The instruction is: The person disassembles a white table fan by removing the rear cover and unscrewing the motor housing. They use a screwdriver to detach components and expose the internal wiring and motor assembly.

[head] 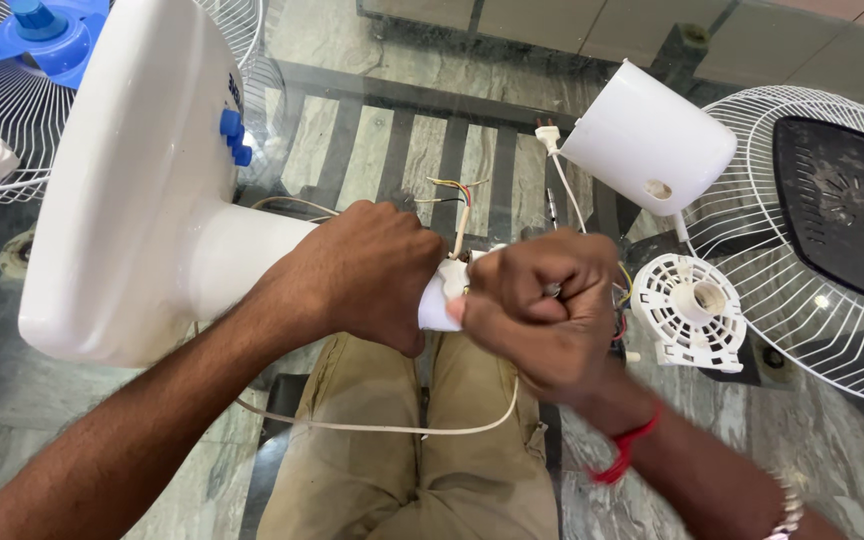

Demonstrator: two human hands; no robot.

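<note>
Khaki trousers (382,450), red wrist thread (627,450), perhaps a watch (787,510)

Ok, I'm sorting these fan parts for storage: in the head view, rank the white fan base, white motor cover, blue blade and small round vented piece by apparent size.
1. White fan base, nearest the camera
2. White motor cover
3. Small round vented piece
The blue blade is cropped by the frame edge, so unranked.

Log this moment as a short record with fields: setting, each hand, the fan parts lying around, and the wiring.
Setting: glass table top, the person's tan trousers below
Left hand: left hand wrapped around the white stand neck of the fan base
Right hand: right hand closed in a fist at the neck's end; what it grips is hidden
Parts right: white motor cover, white vented motor plate, wire grille
Parts left: blue fan blade on a second grille
Wiring: loose coloured wires, cream cord across the lap
</note>
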